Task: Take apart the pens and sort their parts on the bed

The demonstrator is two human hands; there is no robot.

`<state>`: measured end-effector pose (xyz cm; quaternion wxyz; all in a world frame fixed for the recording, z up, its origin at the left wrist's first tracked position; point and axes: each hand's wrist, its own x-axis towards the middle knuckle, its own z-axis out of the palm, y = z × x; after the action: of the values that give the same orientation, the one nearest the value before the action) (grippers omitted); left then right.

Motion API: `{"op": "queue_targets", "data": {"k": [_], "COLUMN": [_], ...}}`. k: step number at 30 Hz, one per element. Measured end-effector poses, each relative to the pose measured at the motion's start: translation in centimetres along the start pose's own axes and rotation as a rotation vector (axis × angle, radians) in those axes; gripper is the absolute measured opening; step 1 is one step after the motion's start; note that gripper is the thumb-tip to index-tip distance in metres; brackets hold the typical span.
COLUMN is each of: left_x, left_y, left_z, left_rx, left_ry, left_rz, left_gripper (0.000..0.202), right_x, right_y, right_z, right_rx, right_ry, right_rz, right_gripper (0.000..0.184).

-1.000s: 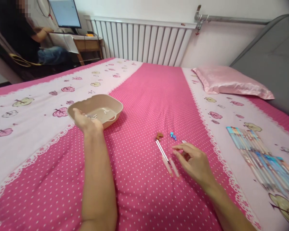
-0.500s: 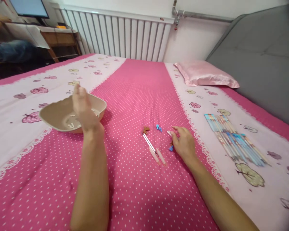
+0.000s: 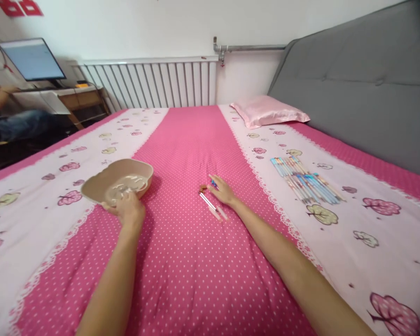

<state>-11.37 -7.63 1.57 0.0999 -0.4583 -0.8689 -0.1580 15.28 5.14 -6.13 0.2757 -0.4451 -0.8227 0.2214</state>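
Note:
My left hand (image 3: 130, 209) is closed over the near rim of a beige bowl (image 3: 94, 183), its fingers inside and its thumb along the outer wall. Small white pieces (image 3: 136, 179) lie in the bowl. My right hand (image 3: 223, 190) rests low over the bed, thumb and forefinger apart, around small blue pieces (image 3: 214, 183). Brown pieces (image 3: 202, 188) lie just left of its thumb. Nearer me are slim white sticks (image 3: 207, 201) and pinkish, see-through tubes (image 3: 222, 213), resembling pen parts. Whether my right fingers touch the blue pieces is unclear.
Two rows of slim pens (image 3: 306, 182) with blue parts lie on the right. Beyond them are a pink pillow (image 3: 268, 111) and a grey headboard (image 3: 353, 88). A radiator (image 3: 150, 84) stands behind the bed. At far left, a person sits by a desk with a monitor (image 3: 33, 59).
My left hand has come down from above the bowl onto its near rim. The bowl has turned. My right hand is now closer to the blue pieces. The camera view has shifted.

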Motion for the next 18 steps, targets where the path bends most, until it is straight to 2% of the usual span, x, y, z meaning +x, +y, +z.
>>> {"op": "queue_targets", "data": {"k": [3,6,9,11,13,15,18], "left_x": [-0.6,-1.1,-1.6,-2.2,-3.3,-4.9,-8.6], "left_y": [-1.6,-2.7,-3.7,-4.3,-4.6,-4.7,-4.5], "left_z": [-0.6,-1.8,-3.0,-3.8,-4.6,-4.9,-4.2], "left_rx": [0.064,0.094,0.127,0.113,0.07,0.013,-0.056], "left_ry": [0.017,-0.002,-0.042,0.009,0.118,0.205,0.187], "left_rz": [0.065,0.124,0.17,0.173,0.199,0.294,0.47], "left_gripper": [0.039,0.041,0.039,0.039,0.037,0.039,0.047], "right_x": [1.0,0.5,-1.1,-2.7,-5.0,-7.9,-13.1], "right_y": [-1.2,-2.4,-3.6,-4.4,-5.1,-5.3,-4.5], "right_z": [0.3,0.2,-0.6,-1.6,-2.8,-3.9,-5.1], "right_rx": [-0.024,-0.068,-0.111,-0.138,-0.162,-0.186,-0.244], "right_ry": [-0.103,-0.196,-0.239,-0.23,-0.192,-0.147,-0.112], "right_rz": [-0.066,-0.104,-0.086,-0.048,-0.004,0.042,0.151], "right_gripper": [0.051,0.04,0.045,0.054,0.059,0.06,0.062]}}
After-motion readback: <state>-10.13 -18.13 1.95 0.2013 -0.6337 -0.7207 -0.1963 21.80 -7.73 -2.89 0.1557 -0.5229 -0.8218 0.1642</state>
